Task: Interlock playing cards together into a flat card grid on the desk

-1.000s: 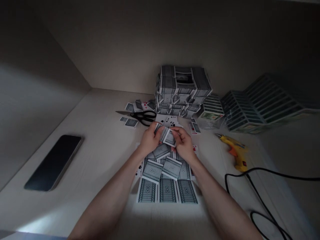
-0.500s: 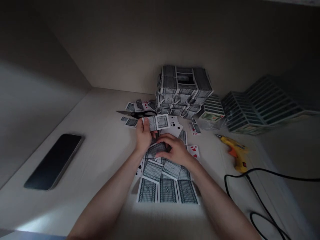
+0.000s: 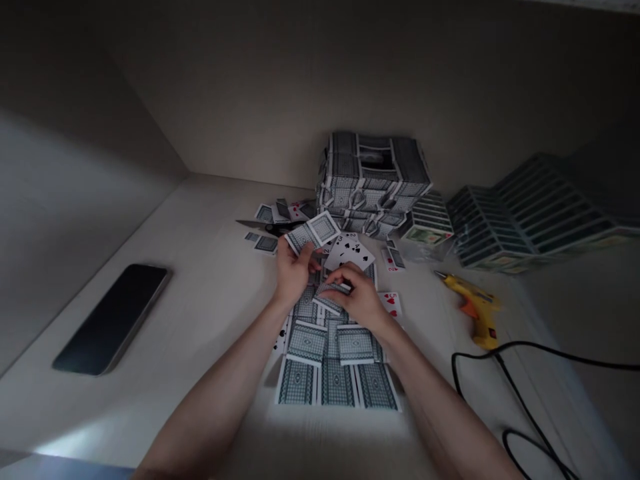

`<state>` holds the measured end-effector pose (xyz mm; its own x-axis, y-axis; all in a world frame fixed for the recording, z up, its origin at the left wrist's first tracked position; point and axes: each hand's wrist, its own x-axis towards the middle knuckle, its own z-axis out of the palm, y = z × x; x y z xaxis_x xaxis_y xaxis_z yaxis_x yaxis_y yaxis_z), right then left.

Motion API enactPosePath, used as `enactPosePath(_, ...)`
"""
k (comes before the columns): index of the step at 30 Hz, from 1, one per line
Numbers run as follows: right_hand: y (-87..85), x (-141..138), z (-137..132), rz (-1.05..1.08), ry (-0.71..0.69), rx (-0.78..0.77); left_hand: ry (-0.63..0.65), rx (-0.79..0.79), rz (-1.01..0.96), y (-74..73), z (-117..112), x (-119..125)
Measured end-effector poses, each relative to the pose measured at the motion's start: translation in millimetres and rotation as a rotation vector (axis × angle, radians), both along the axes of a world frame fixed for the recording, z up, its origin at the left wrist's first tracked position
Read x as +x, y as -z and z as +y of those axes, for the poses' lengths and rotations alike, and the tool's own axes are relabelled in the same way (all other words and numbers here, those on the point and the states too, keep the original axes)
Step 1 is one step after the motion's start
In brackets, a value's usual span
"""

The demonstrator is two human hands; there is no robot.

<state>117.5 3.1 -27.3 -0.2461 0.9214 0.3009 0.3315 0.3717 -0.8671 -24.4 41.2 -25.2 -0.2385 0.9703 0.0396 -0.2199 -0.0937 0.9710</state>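
Note:
My left hand (image 3: 293, 277) is closed on a small fan of playing cards (image 3: 313, 233), held back-up above the table. My right hand (image 3: 357, 300) pinches a single face-down card (image 3: 330, 298) just over a spread of overlapping face-down cards (image 3: 335, 360) laid in rows in front of me. Face-up spade cards (image 3: 350, 251) lie just beyond my fingers.
A built block of cards (image 3: 373, 183) stands at the back wall, with card boxes (image 3: 520, 213) stacked to its right. Scissors (image 3: 265, 228) and loose cards lie left of it. A yellow glue gun (image 3: 475, 308) with a black cord (image 3: 510, 400) is at right, a dark phone (image 3: 113, 319) at left.
My hands parted: the left one lifted a few cards up and away, while the right dropped to the spread and picked one card up by its edge.

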Motion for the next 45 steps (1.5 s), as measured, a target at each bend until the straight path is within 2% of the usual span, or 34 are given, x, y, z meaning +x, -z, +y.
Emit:
enactPosePath(2, 1.1, 0, 2, 0.135, 0.047, -0.043, 0.004, 0.001, -0.013, 0.4, 0, 0)
enactPosePath(6, 4.0, 0, 6, 0.478, 0.190, -0.275, -0.011, 0.006, -0.063, -0.4, 0, -1)
enactPosePath(9, 5.8, 2, 10, 0.642, 0.278, -0.401, -0.039, 0.011, -0.105, -1.0, 1, -1)
enactPosePath(14, 5.2, 6, 15, 0.871, 0.292, -0.484, -0.021, 0.029, -0.141, -0.1, 1, -3)
enactPosePath(19, -0.7, 6, 15, 1.043, 0.286, -0.486, 0.000, 0.051, -0.123, -0.5, -2, -2)
enactPosePath(29, -3.3, 5, 15, 1.033, 0.284, -0.478, 0.104, 0.073, 0.044, -6.0, -8, 2)
enactPosePath(36, -2.4, 0, 13, 0.924, 0.333, -0.384, 0.160, 0.036, 0.029, -7.1, -8, -1)
enactPosePath(41, -5.0, -1, 11, 0.825, 0.283, -0.401, 0.114, -0.028, 0.041, -8.0, -7, -2)
enactPosePath(45, -4.1, -1, 10, 0.737, 0.300, -0.386, 0.050, -0.029, 0.103, -6.7, -6, -2)
